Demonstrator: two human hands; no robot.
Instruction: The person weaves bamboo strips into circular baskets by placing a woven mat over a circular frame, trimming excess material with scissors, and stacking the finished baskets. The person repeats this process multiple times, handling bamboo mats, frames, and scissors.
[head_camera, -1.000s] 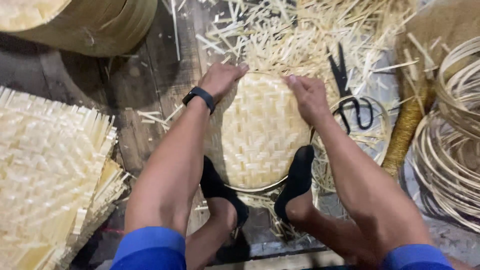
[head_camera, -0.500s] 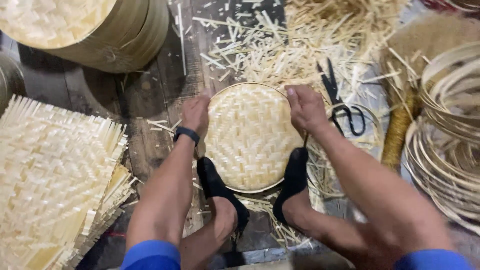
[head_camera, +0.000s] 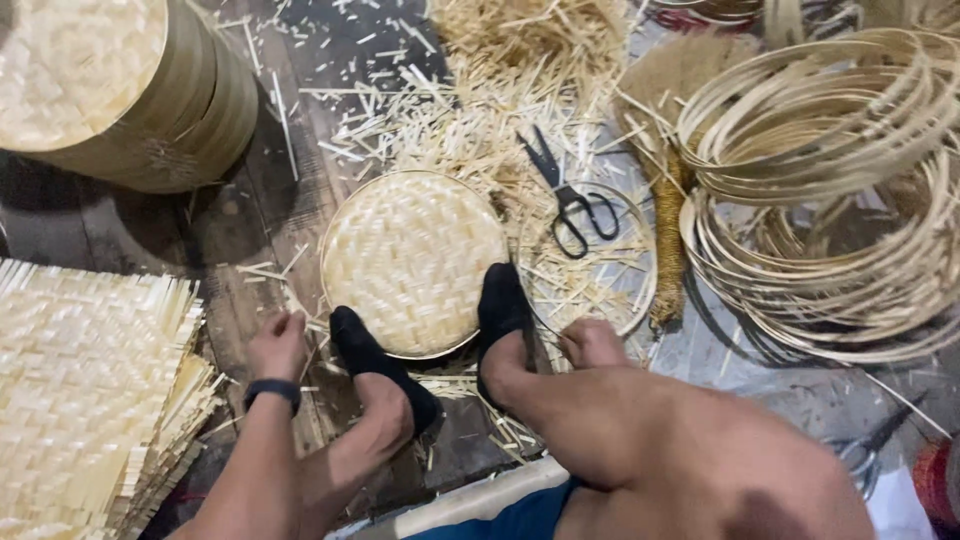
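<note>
A round woven bamboo tray (head_camera: 415, 255) lies flat on the dark plank floor. My two feet in black socks (head_camera: 372, 362) press on its near rim, one at each side. My left hand (head_camera: 278, 345), with a dark wristband, rests with curled fingers on the floor just left of the left foot, off the tray. My right hand (head_camera: 592, 343) sits to the right of the right foot, at the near edge of a thin bamboo ring (head_camera: 640, 290). Its fingers are curled, and the knee partly hides them. Neither hand touches the tray.
Black scissors (head_camera: 575, 205) lie inside the thin ring. Bamboo offcuts (head_camera: 480, 100) litter the floor beyond the tray. A stack of round woven trays (head_camera: 150, 110) stands at the far left, flat woven mats (head_camera: 80, 390) at the near left, and many bamboo hoops (head_camera: 830, 190) at the right.
Both hands have left the tray's far rim and drawn back to either side of my feet. The view has shifted, so the tray appears lower and further left.
</note>
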